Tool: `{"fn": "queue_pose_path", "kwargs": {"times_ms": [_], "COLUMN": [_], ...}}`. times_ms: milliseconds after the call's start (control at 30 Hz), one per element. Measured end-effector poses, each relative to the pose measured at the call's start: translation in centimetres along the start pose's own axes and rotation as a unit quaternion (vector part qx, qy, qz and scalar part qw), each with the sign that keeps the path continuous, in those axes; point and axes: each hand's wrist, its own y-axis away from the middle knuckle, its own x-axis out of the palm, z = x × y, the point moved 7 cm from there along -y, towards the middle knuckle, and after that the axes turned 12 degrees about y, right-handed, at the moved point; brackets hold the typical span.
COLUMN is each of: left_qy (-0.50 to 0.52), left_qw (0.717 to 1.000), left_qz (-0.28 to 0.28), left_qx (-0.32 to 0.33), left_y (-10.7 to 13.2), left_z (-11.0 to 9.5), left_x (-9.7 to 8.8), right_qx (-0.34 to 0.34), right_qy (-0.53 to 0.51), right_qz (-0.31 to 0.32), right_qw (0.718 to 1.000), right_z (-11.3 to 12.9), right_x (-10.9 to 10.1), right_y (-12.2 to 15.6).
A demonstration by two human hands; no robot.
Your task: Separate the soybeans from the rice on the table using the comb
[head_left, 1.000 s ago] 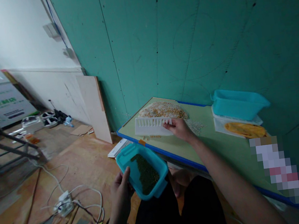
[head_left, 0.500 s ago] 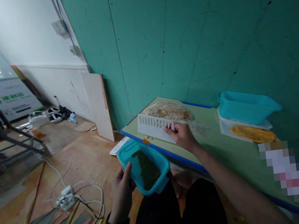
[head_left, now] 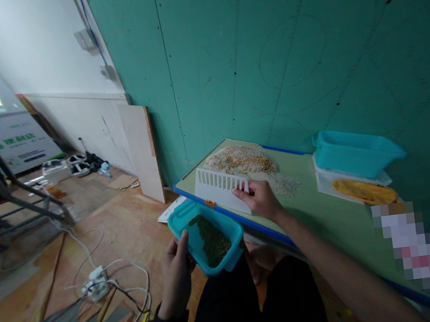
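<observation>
Left hand (head_left: 177, 270) clamped on the near corner of the teal tub (head_left: 226, 253), green beans inside, just off the table (head_left: 323, 215) edge. Right hand (head_left: 259, 200) pinches the white scraper (head_left: 220, 189); tub at its seven o'clock, grain pile (head_left: 244, 160) at one o'clock.

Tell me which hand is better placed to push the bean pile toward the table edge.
Right, likely. The right hand grips the white slotted scraper beside the bean pile; the left hand holds the teal tub below the table edge.
</observation>
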Motion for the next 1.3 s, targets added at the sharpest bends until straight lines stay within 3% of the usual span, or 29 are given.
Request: {"fn": "queue_pose_path", "kwargs": {"times_ms": [233, 400, 533, 667, 933, 1167, 1300], "left_qy": [0.009, 0.036, 0.029, 0.027, -0.001, 0.013, 0.015], "left_qw": [1.0, 0.999, 0.999, 0.998, 0.998, 0.997, 0.997], "left_qz": [-0.007, -0.004, 0.007, 0.015, 0.003, -0.003, -0.004], "left_qx": [-0.006, -0.025, -0.042, -0.06, -0.063, -0.074, -0.079], "left_y": [0.4, 1.1, 1.8, 2.4, 2.6, 2.5, 2.4], "left_z": [0.5, 0.9, 1.6, 2.4, 2.6, 2.7, 2.9], "left_x": [0.1, 0.5, 1.1, 1.6, 1.5, 1.6, 1.4], "right_qx": [0.077, 0.157, 0.196, 0.198, 0.209, 0.177, 0.18], "right_qy": [-0.091, -0.177, -0.159, -0.163, -0.221, -0.242, -0.226], "right_qz": [-0.006, -0.074, -0.139, -0.132, -0.104, -0.01, -0.042], "right_qw": [0.993, 0.969, 0.957, 0.957, 0.947, 0.954, 0.956], "right_z": [-2.3, -6.0, -9.3, -10.9, -10.0, -7.4, -8.0], "right_x": [0.1, -1.2, -2.7, -2.5, -1.5, 0.1, -0.1], "right_y": [-0.6, -1.8, -2.4, -2.7, -2.6, -2.1, -2.3]}}
